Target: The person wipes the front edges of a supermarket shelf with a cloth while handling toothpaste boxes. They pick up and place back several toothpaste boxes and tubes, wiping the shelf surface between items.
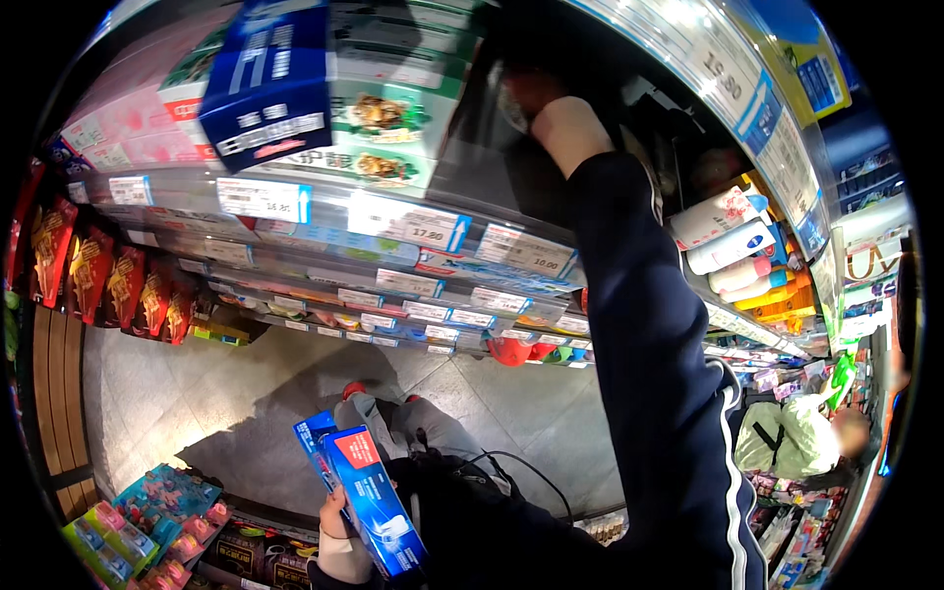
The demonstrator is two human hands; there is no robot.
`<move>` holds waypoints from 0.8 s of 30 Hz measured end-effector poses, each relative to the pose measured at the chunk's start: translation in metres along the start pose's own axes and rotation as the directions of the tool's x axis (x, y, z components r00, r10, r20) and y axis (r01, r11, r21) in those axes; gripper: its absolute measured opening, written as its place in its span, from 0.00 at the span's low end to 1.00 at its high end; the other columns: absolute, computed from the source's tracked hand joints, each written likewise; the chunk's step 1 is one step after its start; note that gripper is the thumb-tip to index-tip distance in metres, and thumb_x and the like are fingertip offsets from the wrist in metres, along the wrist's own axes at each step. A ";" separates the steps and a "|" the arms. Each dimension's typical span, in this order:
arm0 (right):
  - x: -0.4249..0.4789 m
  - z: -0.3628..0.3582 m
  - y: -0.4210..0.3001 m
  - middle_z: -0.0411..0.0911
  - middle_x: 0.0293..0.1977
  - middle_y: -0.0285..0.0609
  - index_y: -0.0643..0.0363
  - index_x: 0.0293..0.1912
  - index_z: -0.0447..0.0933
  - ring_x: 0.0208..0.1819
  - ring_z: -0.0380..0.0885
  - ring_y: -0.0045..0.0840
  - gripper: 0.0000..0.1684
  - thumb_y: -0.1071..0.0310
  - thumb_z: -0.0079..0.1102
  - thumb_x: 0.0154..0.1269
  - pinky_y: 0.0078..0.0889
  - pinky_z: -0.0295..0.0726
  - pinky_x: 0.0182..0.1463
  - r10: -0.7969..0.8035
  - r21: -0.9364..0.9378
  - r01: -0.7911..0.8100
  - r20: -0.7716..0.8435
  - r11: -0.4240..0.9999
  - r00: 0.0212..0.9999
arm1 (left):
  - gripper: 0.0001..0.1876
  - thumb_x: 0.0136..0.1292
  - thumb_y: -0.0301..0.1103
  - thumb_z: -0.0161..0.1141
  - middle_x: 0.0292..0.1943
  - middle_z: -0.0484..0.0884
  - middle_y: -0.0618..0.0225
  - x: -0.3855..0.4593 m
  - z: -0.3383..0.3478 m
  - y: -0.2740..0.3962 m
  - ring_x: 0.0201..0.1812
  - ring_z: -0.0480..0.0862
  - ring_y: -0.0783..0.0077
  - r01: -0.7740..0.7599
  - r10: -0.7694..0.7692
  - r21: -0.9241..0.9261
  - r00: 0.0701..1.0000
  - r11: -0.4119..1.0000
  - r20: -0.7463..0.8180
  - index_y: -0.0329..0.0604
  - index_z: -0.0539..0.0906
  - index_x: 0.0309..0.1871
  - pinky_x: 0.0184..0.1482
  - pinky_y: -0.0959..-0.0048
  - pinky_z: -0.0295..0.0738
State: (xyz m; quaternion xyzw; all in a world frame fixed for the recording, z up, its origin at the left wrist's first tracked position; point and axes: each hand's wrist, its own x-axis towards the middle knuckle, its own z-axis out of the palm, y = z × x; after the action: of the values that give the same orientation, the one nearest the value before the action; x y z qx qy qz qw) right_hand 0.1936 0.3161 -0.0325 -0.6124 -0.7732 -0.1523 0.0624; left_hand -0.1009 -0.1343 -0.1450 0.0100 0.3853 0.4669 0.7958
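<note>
Low in the view, my left hand (334, 512) grips blue toothpaste boxes (377, 509). At least two boxes are in it, one partly behind the other. My right arm stretches up into a dark gap in the shelf (488, 166). Deep in that gap, my right hand (532, 90) is shadowed and blurred, so its fingers and anything in them cannot be made out. Left of it are stacked white and green boxes (391, 122) with food pictures. A dark blue box (269, 96) stands out in front of that stack, tilted.
Price tags (408, 221) line the shelf edges, with more shelves below. Red packets (88, 273) hang at the left. Bottles (726, 236) stand on the right shelf. Another person (785, 439) is in the aisle at right. Packaged goods (162, 523) fill the lower left corner.
</note>
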 end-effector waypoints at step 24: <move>0.078 0.005 -0.018 0.64 0.65 0.43 0.50 0.62 0.70 0.67 0.62 0.39 0.25 0.68 0.45 0.65 0.40 0.59 0.70 0.078 0.120 -0.075 -0.018 0.990 0.997 | 0.37 0.59 0.55 0.58 0.50 0.78 0.49 0.009 -0.003 -0.010 0.47 0.82 0.52 -0.154 0.155 -0.087 0.988 0.984 0.001 0.33 0.66 0.63 0.49 0.54 0.79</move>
State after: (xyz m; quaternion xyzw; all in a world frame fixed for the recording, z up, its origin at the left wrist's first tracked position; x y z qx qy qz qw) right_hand 0.1577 0.3870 -0.0183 -0.6349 -0.7563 -0.1101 0.1133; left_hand -0.0934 -0.1341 -0.1559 0.0073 0.3597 0.5433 0.7585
